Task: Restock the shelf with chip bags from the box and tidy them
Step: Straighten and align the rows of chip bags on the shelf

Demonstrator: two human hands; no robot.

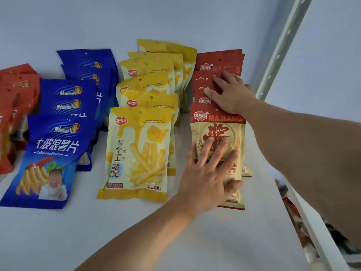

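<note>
Rows of chip bags stand on a white shelf [214,241]. At the right is a row of red-and-cream bags; its front bag [217,132] leans back under my left hand [211,173], which presses flat on it with spread fingers. My right hand [230,92] reaches further back and rests with straight fingers on the red tops of the bags behind [218,63]. In the middle stands a row of yellow bags [136,153]. Left of those is a row of blue bags [50,157].
More red bags [13,106] stand at the far left edge. A white perforated shelf upright [281,45] rises at the right behind my right arm. Beyond the shelf's right edge [304,218], lower down, lie more packets, blurred. A pale wall backs the shelf.
</note>
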